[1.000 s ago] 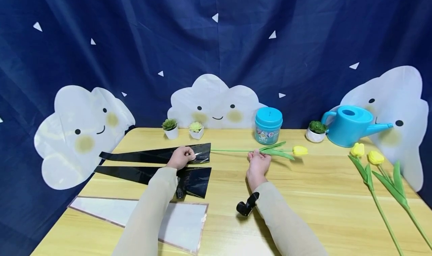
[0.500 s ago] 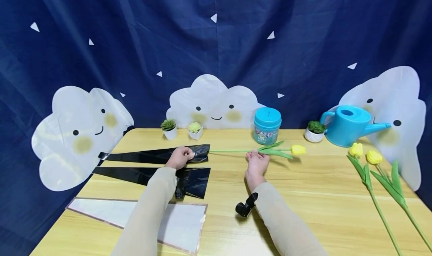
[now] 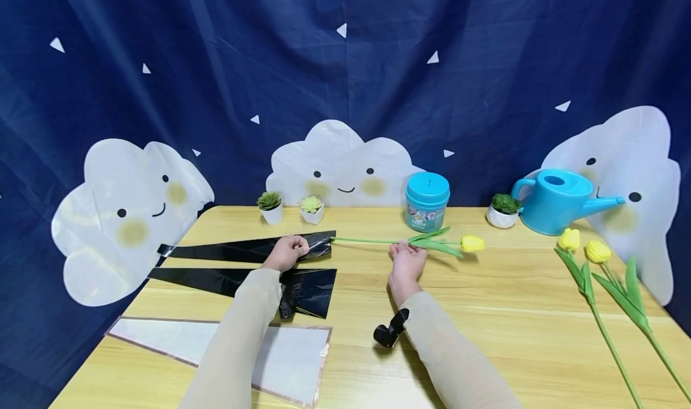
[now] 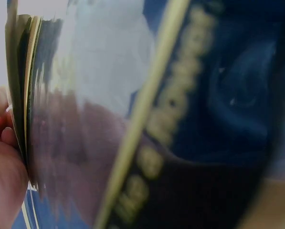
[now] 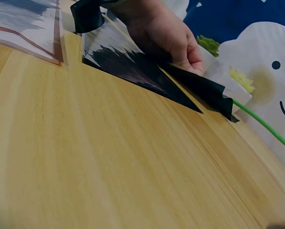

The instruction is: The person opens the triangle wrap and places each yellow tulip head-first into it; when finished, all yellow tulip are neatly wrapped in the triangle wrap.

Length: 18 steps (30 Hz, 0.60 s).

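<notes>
My left hand (image 3: 286,253) pinches the wide end of the far black flower sleeve (image 3: 232,250), a long tapering wrapper lying on the table. Gold lettering on black film (image 4: 178,86) fills much of the left wrist view, blurred. In my right hand (image 3: 407,268) is a yellow tulip (image 3: 472,244), gripped by its stem just below the leaves. Its green stem (image 5: 264,121) points left, with the tip at the sleeve's mouth; how far inside it reaches is hidden. A second black sleeve (image 3: 318,289) lies just in front, partly under the left wrist.
A white sleeve with a pinkish border (image 3: 294,358) lies nearest me on the left. Two yellow tulips (image 3: 598,252) lie at the right. Along the back stand small potted succulents (image 3: 272,208), a blue-lidded tub (image 3: 428,202) and a blue watering can (image 3: 556,202).
My right hand has moved slightly left with the tulip, bringing the stem's tip to the sleeve's mouth. The sleeve's wide end has lifted and curved a little in my left hand.
</notes>
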### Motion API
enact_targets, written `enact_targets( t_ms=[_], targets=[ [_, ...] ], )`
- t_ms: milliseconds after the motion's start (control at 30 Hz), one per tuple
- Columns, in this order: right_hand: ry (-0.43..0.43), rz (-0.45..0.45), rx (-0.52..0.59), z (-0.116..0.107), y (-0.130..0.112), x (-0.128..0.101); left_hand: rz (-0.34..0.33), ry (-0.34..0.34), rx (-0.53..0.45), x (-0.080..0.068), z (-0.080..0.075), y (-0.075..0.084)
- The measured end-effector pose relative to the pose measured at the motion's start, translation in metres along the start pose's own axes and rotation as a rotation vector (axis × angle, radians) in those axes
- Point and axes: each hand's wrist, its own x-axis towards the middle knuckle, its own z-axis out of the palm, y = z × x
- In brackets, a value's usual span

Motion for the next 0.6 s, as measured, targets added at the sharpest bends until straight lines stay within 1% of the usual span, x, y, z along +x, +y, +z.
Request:
enact_targets(
  t_ms=[133,200,433,600],
  targets=[
    [-0.001,-0.008,-0.001,0.0001,0.0001,-0.001,-0.007,-0.019,-0.054,-0.0018,-0.0007,0.0023],
    [-0.003,-0.009,-0.011,-0.0001,0.0001,-0.0012,-0.008,-0.025,-0.065,-0.0026,-0.0012,0.0026],
    [-0.001,-0.009,-0.014,-0.0008,0.0006,-0.0009,0.024,-0.029,-0.054,-0.0058,-0.0024,0.0047],
    [0.007,-0.002,-0.005,-0.0008,0.0004,-0.0005,0.035,-0.049,-0.054,-0.0064,-0.0027,0.006]
  ],
)
